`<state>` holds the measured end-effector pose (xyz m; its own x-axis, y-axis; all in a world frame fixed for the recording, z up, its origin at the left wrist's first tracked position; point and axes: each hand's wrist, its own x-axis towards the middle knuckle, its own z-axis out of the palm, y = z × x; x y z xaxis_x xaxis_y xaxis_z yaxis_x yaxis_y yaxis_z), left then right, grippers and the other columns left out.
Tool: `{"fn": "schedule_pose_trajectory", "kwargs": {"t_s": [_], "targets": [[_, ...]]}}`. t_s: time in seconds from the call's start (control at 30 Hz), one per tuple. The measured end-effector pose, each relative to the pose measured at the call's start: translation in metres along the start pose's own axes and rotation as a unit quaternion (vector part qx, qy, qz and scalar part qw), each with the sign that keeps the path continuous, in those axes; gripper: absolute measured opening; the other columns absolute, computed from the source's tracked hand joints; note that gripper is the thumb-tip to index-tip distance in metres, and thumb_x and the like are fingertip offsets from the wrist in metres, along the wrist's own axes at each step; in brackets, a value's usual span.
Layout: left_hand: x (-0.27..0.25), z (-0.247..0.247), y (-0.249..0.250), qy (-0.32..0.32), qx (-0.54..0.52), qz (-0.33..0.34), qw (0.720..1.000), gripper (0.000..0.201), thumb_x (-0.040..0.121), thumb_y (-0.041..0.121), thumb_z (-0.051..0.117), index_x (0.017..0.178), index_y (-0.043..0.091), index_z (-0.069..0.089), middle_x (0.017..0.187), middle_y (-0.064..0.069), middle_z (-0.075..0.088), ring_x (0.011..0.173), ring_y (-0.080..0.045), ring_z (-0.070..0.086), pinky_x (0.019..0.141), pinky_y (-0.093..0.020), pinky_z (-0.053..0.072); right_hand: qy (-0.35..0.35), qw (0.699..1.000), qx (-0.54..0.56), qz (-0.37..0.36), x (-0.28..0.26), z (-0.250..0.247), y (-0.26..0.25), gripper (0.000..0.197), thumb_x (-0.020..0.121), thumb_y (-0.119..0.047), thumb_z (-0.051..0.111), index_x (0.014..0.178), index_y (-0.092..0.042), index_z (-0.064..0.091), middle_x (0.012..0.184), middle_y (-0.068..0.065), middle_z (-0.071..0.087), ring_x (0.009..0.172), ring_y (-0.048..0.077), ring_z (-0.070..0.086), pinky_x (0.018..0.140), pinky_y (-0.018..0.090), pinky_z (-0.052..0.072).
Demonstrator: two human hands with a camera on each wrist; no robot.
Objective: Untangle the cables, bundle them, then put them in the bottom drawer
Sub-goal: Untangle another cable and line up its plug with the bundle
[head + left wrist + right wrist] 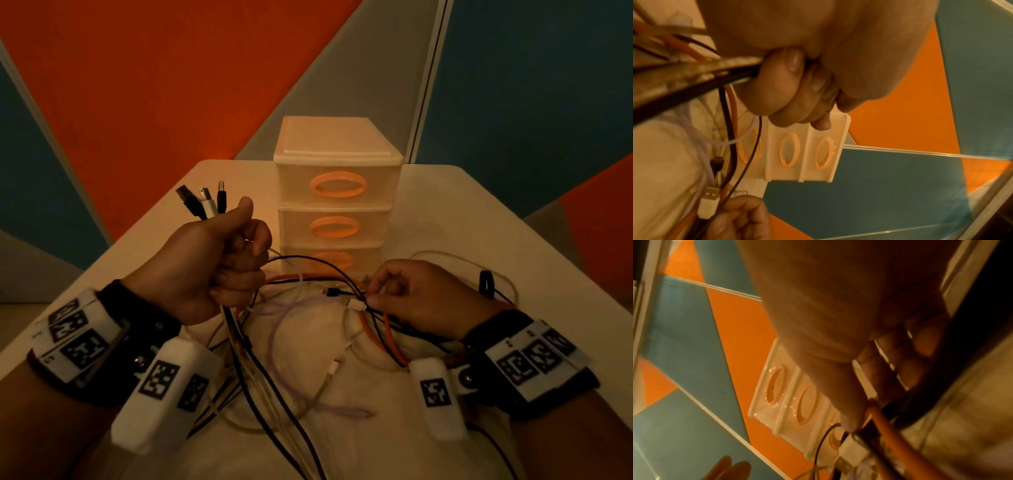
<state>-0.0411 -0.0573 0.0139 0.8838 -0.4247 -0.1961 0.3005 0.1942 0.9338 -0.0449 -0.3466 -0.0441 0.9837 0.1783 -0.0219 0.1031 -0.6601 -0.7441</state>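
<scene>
My left hand (226, 263) is raised in a fist around several cables; their plug ends (205, 202) stick up above my thumb, and the cords (684, 78) trail down to the table. Loose black, white, lilac and orange cables (308, 308) lie tangled on the white table (445, 219). Low on the right, my right hand (373, 294) pinches a white USB plug (356, 304) among the cables, beside an orange cable (885, 425). A small white three-drawer chest (337, 192) with orange handles stands behind; its bottom drawer (334, 260) is closed.
Table edges run near on the left and at the back behind the chest. A small black clip-like object (485, 281) lies on the table right of my right hand. Orange, blue and grey wall panels (171, 68) rise behind the table.
</scene>
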Motion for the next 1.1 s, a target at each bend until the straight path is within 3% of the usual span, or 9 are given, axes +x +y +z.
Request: {"fn": "schedule_pose_trajectory", "kwargs": {"t_s": [0.1, 0.23, 0.43, 0.6, 0.73, 0.83, 0.9, 1.0, 1.1], "targets": [[0.001, -0.002, 0.001, 0.009, 0.004, -0.002, 1.0, 0.054, 0.099, 0.056, 0.038, 0.069, 0.012, 0.047, 0.057, 0.004, 0.016, 0.048, -0.011, 0.005, 0.045, -0.018, 0.005, -0.025, 1.0, 0.017, -0.006, -0.002, -0.007, -0.001, 0.023, 0.072, -0.035, 0.088, 0.088, -0.029, 0.072, 0.076, -0.001, 0.068, 0.06, 0.002, 0.059, 0.063, 0.022, 0.046], [0.0, -0.003, 0.001, 0.004, 0.003, -0.003, 1.0, 0.054, 0.099, 0.056, 0.038, 0.069, 0.012, 0.046, 0.056, 0.004, 0.017, 0.048, -0.01, 0.004, 0.045, -0.018, 0.004, -0.037, 0.999, -0.003, -0.021, -0.004, -0.006, 0.002, 0.023, 0.069, -0.028, 0.09, 0.085, -0.027, 0.073, 0.07, -0.001, 0.064, 0.061, 0.005, 0.057, 0.066, 0.028, 0.048], [-0.003, -0.003, 0.005, -0.024, -0.002, -0.007, 1.0, 0.053, 0.098, 0.056, 0.039, 0.07, 0.011, 0.047, 0.055, 0.005, 0.017, 0.046, -0.009, 0.006, 0.044, -0.016, 0.005, 0.058, 0.997, -0.04, -0.019, 0.002, -0.005, 0.008, 0.014, 0.075, -0.026, 0.086, 0.081, -0.027, 0.074, 0.073, 0.004, 0.068, 0.057, 0.001, 0.058, 0.054, 0.013, 0.044], [-0.002, -0.004, 0.001, -0.022, -0.009, -0.004, 1.0, 0.054, 0.099, 0.055, 0.038, 0.071, 0.009, 0.049, 0.054, 0.005, 0.017, 0.044, -0.008, 0.008, 0.042, -0.015, 0.007, 0.083, 0.992, -0.078, -0.044, 0.0, -0.006, 0.004, 0.02, 0.076, -0.033, 0.084, 0.091, -0.04, 0.072, 0.091, -0.012, 0.063, 0.076, -0.003, 0.059, 0.066, 0.009, 0.042], [-0.001, -0.004, 0.002, -0.018, -0.005, 0.018, 1.0, 0.058, 0.102, 0.052, 0.036, 0.067, 0.007, 0.049, 0.053, 0.002, 0.017, 0.045, -0.013, 0.015, 0.041, -0.02, 0.016, 0.116, 0.986, -0.073, -0.1, -0.007, -0.005, -0.014, 0.023, 0.079, -0.033, 0.081, 0.094, -0.045, 0.068, 0.092, -0.012, 0.058, 0.08, 0.004, 0.058, 0.067, 0.008, 0.044], [-0.001, -0.005, 0.003, -0.001, 0.034, 0.048, 0.998, 0.06, 0.104, 0.049, 0.033, 0.066, 0.006, 0.05, 0.053, -0.002, 0.016, 0.05, -0.02, 0.026, 0.048, -0.028, 0.027, 0.055, 0.989, -0.023, -0.133, -0.019, 0.003, -0.035, 0.013, 0.085, -0.026, 0.076, 0.093, -0.036, 0.073, 0.081, -0.006, 0.066, 0.074, 0.008, 0.062, 0.068, 0.018, 0.05], [-0.002, -0.008, 0.005, -0.009, 0.036, 0.06, 0.998, 0.06, 0.105, 0.047, 0.032, 0.066, 0.006, 0.051, 0.051, -0.001, 0.02, 0.05, -0.02, 0.026, 0.049, -0.03, 0.025, -0.029, 0.988, -0.04, -0.145, -0.026, 0.009, -0.044, 0.01, 0.086, -0.028, 0.075, 0.093, -0.034, 0.073, 0.079, -0.006, 0.068, 0.071, 0.008, 0.064, 0.068, 0.025, 0.052], [-0.007, -0.015, 0.011, -0.028, 0.019, 0.074, 0.997, 0.055, 0.105, 0.046, 0.034, 0.07, 0.007, 0.051, 0.054, 0.0, 0.021, 0.048, -0.016, 0.021, 0.047, -0.03, 0.016, -0.073, 0.98, -0.086, -0.162, -0.032, 0.012, -0.05, 0.008, 0.088, -0.029, 0.073, 0.094, -0.034, 0.072, 0.078, -0.006, 0.067, 0.071, 0.009, 0.063, 0.068, 0.026, 0.052], [-0.011, -0.018, 0.016, -0.034, 0.009, 0.086, 0.996, 0.051, 0.105, 0.047, 0.036, 0.075, 0.008, 0.052, 0.06, -0.002, 0.023, 0.045, -0.013, 0.019, 0.04, -0.022, 0.021, -0.1, 0.973, -0.123, -0.17, -0.036, 0.014, -0.054, 0.013, 0.086, -0.031, 0.074, 0.098, -0.034, 0.071, 0.08, -0.006, 0.066, 0.073, 0.006, 0.06, 0.066, 0.023, 0.049]]}}
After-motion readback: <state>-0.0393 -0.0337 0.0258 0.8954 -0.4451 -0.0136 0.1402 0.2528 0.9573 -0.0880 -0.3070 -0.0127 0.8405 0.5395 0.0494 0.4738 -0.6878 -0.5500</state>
